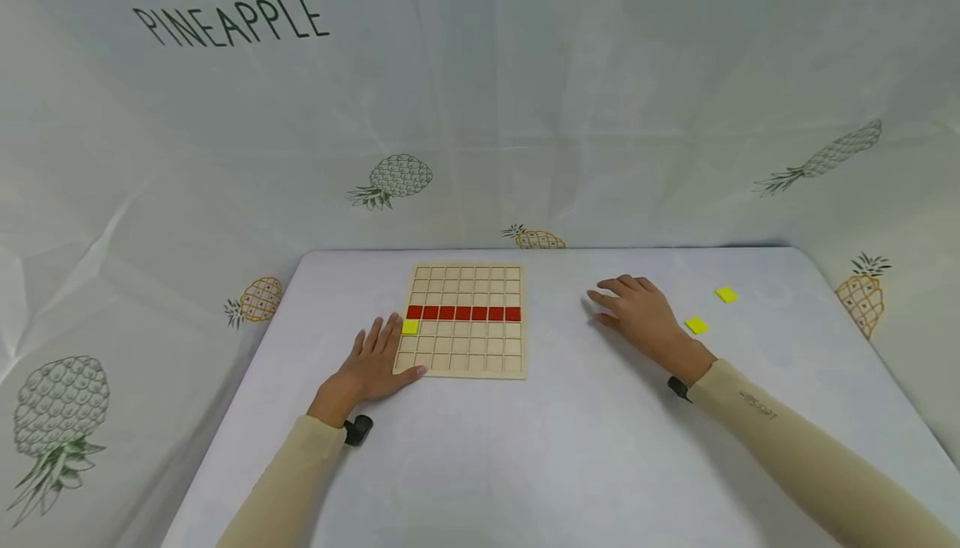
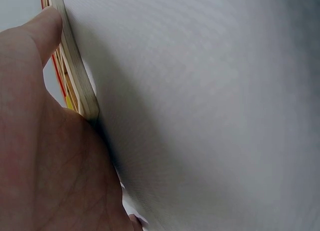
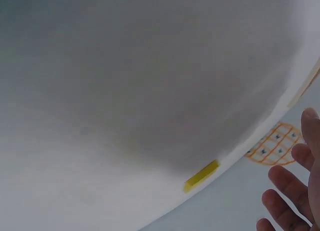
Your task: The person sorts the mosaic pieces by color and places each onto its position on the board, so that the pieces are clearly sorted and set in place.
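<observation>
A pale wooden grid board [image 1: 472,363] lies flat on the table. One row of red square tiles [image 1: 463,313] runs across it, and a yellow tile [image 1: 409,327] sits just below that row's left end. My left hand [image 1: 369,367] rests at the board's lower left corner, fingers straight along its left side and thumb on the near edge. In the left wrist view the thumb touches the board's side [image 2: 80,76]. To the right of the board my right hand [image 1: 637,314] is held with loosely bent, spread fingers; nothing shows between them in the right wrist view.
Two loose yellow tiles lie on the white table [image 1: 480,465] beyond my right wrist: a nearer tile [image 1: 696,325] and a farther tile [image 1: 726,294]. A pale cloth [image 1: 480,98] printed with pineapples hangs behind the table and at its sides.
</observation>
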The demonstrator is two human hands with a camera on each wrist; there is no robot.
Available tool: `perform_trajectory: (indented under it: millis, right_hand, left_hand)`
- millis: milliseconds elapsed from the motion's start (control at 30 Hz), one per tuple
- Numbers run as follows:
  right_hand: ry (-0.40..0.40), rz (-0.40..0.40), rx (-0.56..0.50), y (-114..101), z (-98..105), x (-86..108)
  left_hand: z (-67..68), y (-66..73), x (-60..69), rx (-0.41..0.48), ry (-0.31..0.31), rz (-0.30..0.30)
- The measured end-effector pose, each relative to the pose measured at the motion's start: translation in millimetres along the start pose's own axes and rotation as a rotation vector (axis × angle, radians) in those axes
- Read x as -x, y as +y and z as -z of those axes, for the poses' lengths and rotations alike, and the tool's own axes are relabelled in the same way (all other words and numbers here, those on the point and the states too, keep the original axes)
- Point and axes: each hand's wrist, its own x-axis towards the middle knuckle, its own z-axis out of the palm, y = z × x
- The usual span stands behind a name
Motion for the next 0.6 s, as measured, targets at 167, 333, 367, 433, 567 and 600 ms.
perform_trajectory:
  millis: [167, 333, 367, 433, 567, 600]
  right_hand:
    - [0.001, -0.002, 0.019, 17.1, -0.3, 10.2]
    - [-0.045, -0.016, 0.019, 30.4, 0.2, 17.1]
    - [-0.061, -0.024, 0.014, 32.2, 0.9, 18.0]
    - [-0.093, -0.041, 0.009, 35.0, 2.0, 19.3]
    - [-0.127, -0.057, -0.018, 38.6, 3.3, 21.4]
    - [-0.129, -0.058, -0.028, 39.6, 3.1, 22.0]
  left_hand:
    - [3.4, 3.2, 3.0, 0.025, 0.002, -0.009]
    - [0.9, 1.3, 0.8, -0.002, 0.000, 0.002]
    - [0.1, 0.4, -0.1, -0.002, 0.000, 0.003]
    - [-1.4, -1.1, -1.8, 0.000, 0.003, 0.001]
    - [-2.0, -1.6, -2.7, -0.002, 0.003, 0.002]
    - [-1.8, -1.4, -2.4, -0.004, 0.002, 0.002]
